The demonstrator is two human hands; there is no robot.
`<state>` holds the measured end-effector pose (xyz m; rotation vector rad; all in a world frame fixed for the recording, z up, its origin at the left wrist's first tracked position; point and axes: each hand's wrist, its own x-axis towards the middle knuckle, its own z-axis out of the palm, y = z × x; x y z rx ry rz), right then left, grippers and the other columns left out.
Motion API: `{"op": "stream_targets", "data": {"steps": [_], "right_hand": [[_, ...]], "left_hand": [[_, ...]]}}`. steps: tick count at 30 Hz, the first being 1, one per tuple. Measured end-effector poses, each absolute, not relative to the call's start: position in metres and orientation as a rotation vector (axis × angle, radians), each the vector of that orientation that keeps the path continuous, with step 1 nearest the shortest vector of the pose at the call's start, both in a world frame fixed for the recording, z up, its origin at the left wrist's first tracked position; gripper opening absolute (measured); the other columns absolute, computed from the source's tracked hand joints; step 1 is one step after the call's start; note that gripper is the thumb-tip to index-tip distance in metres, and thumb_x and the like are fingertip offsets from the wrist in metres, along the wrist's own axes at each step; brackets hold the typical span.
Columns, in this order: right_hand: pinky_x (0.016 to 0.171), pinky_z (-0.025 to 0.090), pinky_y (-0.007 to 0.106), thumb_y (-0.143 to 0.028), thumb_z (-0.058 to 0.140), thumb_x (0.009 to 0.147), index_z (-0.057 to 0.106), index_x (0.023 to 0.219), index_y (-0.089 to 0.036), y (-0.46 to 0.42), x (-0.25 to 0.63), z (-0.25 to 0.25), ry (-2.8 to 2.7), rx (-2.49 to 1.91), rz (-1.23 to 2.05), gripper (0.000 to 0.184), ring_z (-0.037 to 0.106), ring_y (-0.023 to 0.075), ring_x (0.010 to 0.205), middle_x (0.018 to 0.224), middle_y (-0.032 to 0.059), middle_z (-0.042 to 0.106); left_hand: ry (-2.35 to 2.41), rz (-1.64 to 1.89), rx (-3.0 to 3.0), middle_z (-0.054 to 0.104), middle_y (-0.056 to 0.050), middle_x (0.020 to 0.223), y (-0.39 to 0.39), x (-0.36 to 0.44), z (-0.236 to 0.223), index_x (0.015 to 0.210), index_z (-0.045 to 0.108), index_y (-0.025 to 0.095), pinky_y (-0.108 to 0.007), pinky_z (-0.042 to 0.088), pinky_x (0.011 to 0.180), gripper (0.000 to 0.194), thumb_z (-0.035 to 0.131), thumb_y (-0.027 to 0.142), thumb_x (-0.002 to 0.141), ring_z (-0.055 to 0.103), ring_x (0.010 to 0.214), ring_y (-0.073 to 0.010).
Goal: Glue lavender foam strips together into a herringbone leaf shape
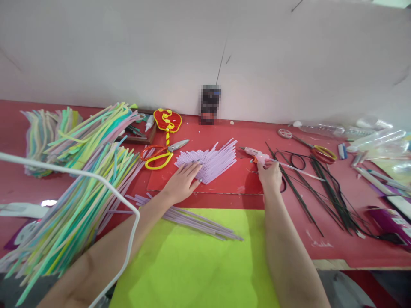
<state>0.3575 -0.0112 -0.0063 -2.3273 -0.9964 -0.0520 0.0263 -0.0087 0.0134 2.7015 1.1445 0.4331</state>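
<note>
My left hand [182, 182] lies flat, fingers spread, pressing on a heart-shaped weave of lilac pipe cleaners [210, 161] on the red table [224, 132]. My right hand [269, 174] is closed round the handle of a white glue gun [257, 154], whose nozzle points left toward the weave's right edge. Loose lilac pipe cleaners [192, 220] lie just in front of my left wrist, across the edge of a lime-green sheet [192, 265].
Orange-and-yellow scissors [160, 155] lie left of the weave. Big bundles of pastel pipe cleaners [83, 188] fill the left side. Dark green wires [330, 196] and another pair of scissors [308, 145] lie right. A red-and-yellow ornament [167, 120] and plastic bottles [327, 128] sit by the wall.
</note>
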Motion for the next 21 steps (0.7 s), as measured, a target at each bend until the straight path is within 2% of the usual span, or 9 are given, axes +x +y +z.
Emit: {"op": "stream_targets", "data": {"steps": [3,10,16,19,21], "right_hand": [[0.081,0.043,0.042,-0.043,0.054,0.077,0.055,0.089,-0.017,-0.010,0.358,-0.007,-0.984,-2.356,-0.030,0.029,0.058,0.0308,0.092,0.095,0.0166,0.062],[0.088,0.040,0.045,-0.034,0.046,0.081,0.054,0.091,-0.014,-0.006,0.356,-0.011,-1.034,-2.308,-0.068,0.024,0.054,0.0332,0.103,0.101,0.0225,0.059],[0.089,0.038,0.047,-0.032,0.040,0.082,0.050,0.092,-0.015,-0.010,0.358,0.004,-0.982,-2.237,-0.132,0.022,0.053,0.0323,0.103,0.103,0.0211,0.059],[0.083,0.041,0.044,-0.034,0.038,0.083,0.046,0.092,-0.017,-0.016,0.354,0.018,-0.936,-2.073,-0.128,0.021,0.056,0.0290,0.095,0.097,0.0180,0.060],[0.074,0.043,0.039,-0.039,0.038,0.084,0.044,0.092,-0.019,-0.019,0.349,0.026,-0.967,-1.921,0.010,0.021,0.058,0.0237,0.078,0.084,0.0108,0.061]], "left_hand": [[1.120,0.369,2.733,0.034,-0.011,0.150,-0.008,0.027,0.011,0.141,0.036,0.013,-0.044,0.020,0.116,0.048,0.037,0.030,0.096,0.027,0.140,-0.0227],[1.116,0.399,2.723,0.034,-0.010,0.150,-0.008,0.026,0.012,0.138,0.040,0.017,-0.044,0.021,0.116,0.045,0.037,0.030,0.096,0.029,0.139,-0.0220],[1.141,0.328,2.742,0.033,-0.009,0.151,-0.007,0.026,0.012,0.140,0.039,0.016,-0.043,0.020,0.116,0.046,0.034,0.031,0.096,0.027,0.140,-0.0218],[1.145,0.328,2.752,0.032,-0.007,0.151,-0.007,0.026,0.010,0.140,0.038,0.018,-0.042,0.019,0.117,0.046,0.032,0.031,0.097,0.026,0.141,-0.0204],[1.141,0.335,2.758,0.033,-0.007,0.151,-0.007,0.026,0.009,0.140,0.037,0.018,-0.041,0.018,0.117,0.045,0.033,0.031,0.096,0.026,0.141,-0.0202]]}}
